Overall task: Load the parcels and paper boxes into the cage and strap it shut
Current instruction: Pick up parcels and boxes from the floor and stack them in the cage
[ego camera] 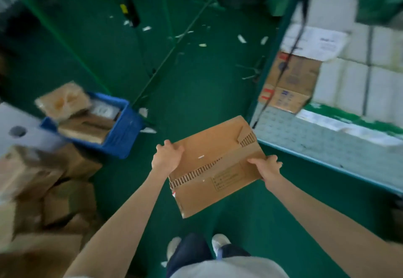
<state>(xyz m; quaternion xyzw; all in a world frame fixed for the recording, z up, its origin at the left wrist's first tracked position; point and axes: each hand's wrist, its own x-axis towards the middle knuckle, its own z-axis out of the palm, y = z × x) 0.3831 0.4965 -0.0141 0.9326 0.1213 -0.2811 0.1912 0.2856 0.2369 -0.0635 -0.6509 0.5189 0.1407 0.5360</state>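
I hold the box (216, 166) flat above the floor (196, 85), just beside the cage (290, 131). My left grip (166, 156) is clamped on its far corner and my right grip (267, 167) on the opposite edge, so it should stay level going in.

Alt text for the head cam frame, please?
A person holds a flat cardboard parcel in both hands, left hand on its left edge and right hand on its right, beside a cage partly loaded with boxes. A filled blue crate sits at left.
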